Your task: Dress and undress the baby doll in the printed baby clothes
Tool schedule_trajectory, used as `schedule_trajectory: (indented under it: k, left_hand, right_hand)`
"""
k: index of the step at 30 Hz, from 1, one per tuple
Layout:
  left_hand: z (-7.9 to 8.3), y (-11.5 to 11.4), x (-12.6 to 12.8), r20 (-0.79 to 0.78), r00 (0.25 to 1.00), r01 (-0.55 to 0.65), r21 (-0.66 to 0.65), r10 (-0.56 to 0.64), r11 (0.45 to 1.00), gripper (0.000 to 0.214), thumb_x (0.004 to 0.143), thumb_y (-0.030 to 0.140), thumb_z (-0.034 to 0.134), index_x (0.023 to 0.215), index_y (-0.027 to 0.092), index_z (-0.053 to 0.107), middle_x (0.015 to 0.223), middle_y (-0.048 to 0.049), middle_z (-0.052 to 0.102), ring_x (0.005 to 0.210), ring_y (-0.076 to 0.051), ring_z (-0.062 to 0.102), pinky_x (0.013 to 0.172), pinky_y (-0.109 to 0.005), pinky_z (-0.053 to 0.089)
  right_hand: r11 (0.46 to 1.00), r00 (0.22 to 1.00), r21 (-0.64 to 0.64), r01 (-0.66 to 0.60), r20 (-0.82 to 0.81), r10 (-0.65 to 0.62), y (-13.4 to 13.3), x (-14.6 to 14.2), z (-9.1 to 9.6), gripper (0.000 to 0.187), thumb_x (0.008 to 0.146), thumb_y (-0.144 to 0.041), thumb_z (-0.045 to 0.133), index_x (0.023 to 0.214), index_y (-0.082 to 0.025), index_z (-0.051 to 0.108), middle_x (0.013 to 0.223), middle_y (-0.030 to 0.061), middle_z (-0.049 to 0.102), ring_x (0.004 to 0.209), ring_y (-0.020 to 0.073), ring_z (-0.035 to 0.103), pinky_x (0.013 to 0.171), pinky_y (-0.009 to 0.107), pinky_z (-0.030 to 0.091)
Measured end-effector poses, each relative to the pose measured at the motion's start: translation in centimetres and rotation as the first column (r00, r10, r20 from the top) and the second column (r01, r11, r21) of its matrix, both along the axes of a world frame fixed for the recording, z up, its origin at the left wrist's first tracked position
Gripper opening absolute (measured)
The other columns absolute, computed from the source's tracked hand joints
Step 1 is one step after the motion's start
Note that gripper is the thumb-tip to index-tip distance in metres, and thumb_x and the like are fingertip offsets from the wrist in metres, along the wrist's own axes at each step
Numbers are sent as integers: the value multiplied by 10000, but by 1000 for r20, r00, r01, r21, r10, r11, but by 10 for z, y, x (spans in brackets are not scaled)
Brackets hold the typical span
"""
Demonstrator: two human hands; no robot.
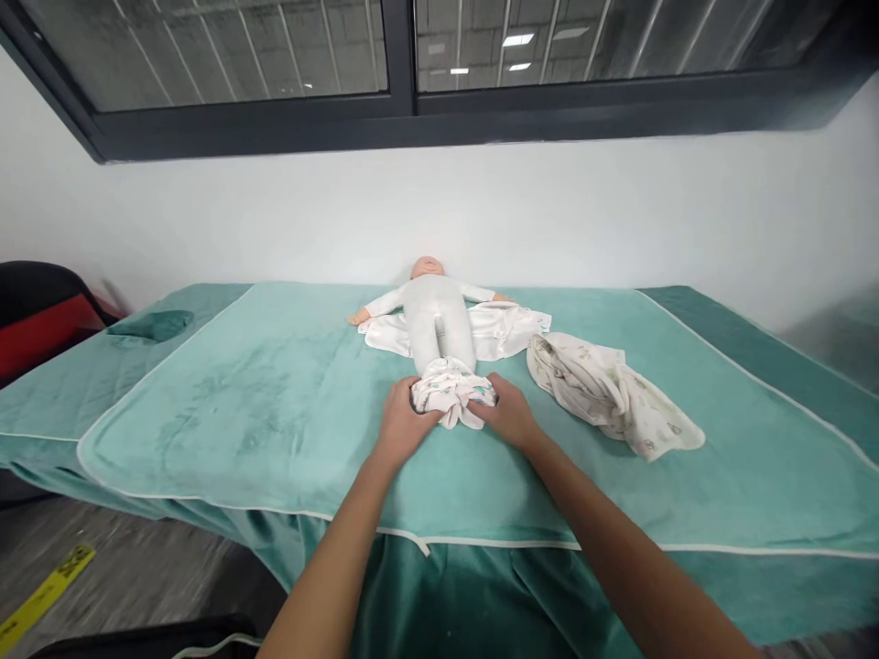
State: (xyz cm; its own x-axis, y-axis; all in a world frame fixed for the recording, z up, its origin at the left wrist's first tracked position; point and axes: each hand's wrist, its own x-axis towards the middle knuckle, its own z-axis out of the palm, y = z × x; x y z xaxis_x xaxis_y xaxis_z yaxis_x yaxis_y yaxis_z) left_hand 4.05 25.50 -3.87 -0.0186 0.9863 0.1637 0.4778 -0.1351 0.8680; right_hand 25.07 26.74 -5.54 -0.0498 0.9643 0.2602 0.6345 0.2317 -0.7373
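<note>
A baby doll (437,311) with a white cloth body lies on its back, head toward the wall and legs toward me. White patterned baby pants (453,389) are bunched around the lower ends of its legs, hiding the feet. My left hand (404,423) grips the left side of the bunched pants, thumb toward the middle. On the opposite side, my right hand (506,414) is closed on the same pants. Under the doll's torso and arms a white baby top (508,328) is spread out on both sides.
A crumpled patterned cloth (611,394) lies right of the doll. Everything rests on a green velvet-covered bed (220,394) with a face hole at its left end. Behind it are a white wall (275,220) and a dark-framed window (412,114). A black and red chair (41,320) stands at left.
</note>
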Motion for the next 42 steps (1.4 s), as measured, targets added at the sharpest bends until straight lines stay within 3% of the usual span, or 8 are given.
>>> schedule_trajectory:
  k: [9,13,16,21,25,32,36,42]
  left_hand:
    - [72,-24,-36,388,882,354,-167,-268,920,263,622,300,646,834,179,548,729,39,535,697,-147,509,634,-247,375]
    - [128,-36,-58,126,870,492,-251,-476,833,241,632,267,647,841,185,561,786,27,561,735,-161,531,635,-240,378]
    - [171,-47,-63,-188,708,573,-410,-681,710,284,687,346,687,927,204,634,925,3,635,864,-202,579,694,-249,408]
    - [217,-56,-54,-300,456,650,-531,-838,544,242,736,373,671,932,231,682,917,14,674,823,-186,593,673,-243,397]
    - [232,-57,-46,-447,468,674,-378,-762,635,51,767,231,549,743,200,583,755,40,589,695,-128,512,613,-236,348]
    - [241,-69,-46,-414,863,398,203,-290,895,140,743,237,557,658,190,456,692,34,539,668,-125,481,587,-230,335]
    - [240,-78,-53,-291,911,350,172,-292,921,223,725,325,652,654,188,490,679,30,557,661,-129,512,582,-223,363]
    - [240,-84,-64,-285,814,519,-34,-506,854,288,650,429,775,683,194,611,659,25,567,641,-151,551,562,-244,411]
  right_hand:
    - [844,775,-184,-503,-529,346,-24,15,58,354,788,-462,658,967,-158,681,927,47,711,845,226,638,771,343,488]
    - [788,819,-241,-567,-61,570,-32,20,123,300,798,-395,650,1014,-190,685,1008,51,703,921,246,641,801,345,476]
    - [754,672,-349,-557,345,656,-43,19,169,287,742,-331,686,1006,-219,670,960,53,696,889,254,635,739,323,447]
    - [650,481,-454,-610,439,759,-64,8,221,387,706,-241,689,1088,-276,637,969,30,692,860,231,628,669,280,400]
    - [563,496,-537,-628,282,821,-72,0,247,443,693,-240,711,1123,-285,611,1054,6,681,906,215,618,694,267,416]
    - [480,584,-501,-720,-64,810,-72,-6,264,420,703,-440,788,1009,-200,629,998,17,652,918,185,592,737,271,439]
    - [566,642,-323,-759,-222,734,-75,-11,264,304,794,-459,727,778,-187,593,788,-15,596,740,133,567,659,271,436]
    - [715,715,-89,-693,-208,667,-78,-17,266,327,774,-438,760,689,-190,564,685,-28,567,619,109,538,565,259,418]
